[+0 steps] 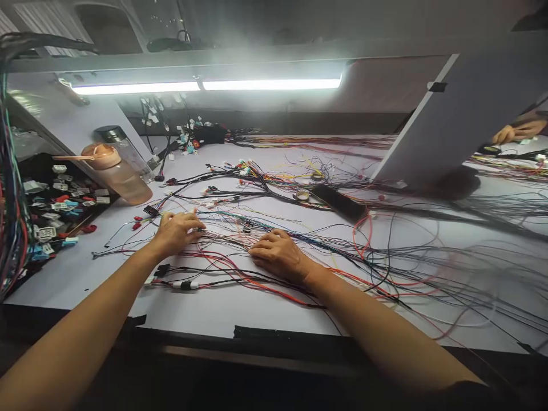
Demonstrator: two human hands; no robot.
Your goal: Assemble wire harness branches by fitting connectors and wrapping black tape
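My left hand (177, 233) is over the left end of a spread of thin wires (226, 238), its thumb and fingers closed on some of them. To its right, my right hand (280, 255) lies low on the same wires, fingers bent and drawn together around several strands. The spot under its palm is hidden. Small black connectors (247, 224) sit among the wires between both hands. A black multi-pin connector (150, 211) lies just beyond my left hand, with red connectors (136, 223) beside it. Nearer me are red cables (274, 290) and a black-and-white connector (185, 285).
A sleeved wiring harness (265, 191) crosses the table behind, beside a tape roll (302, 196) and a dark phone (339, 202). Bottles (124, 177) stand left near piled connectors (55, 211). A panel (419, 120) rises at right; another person's hands (518, 132) show beyond it.
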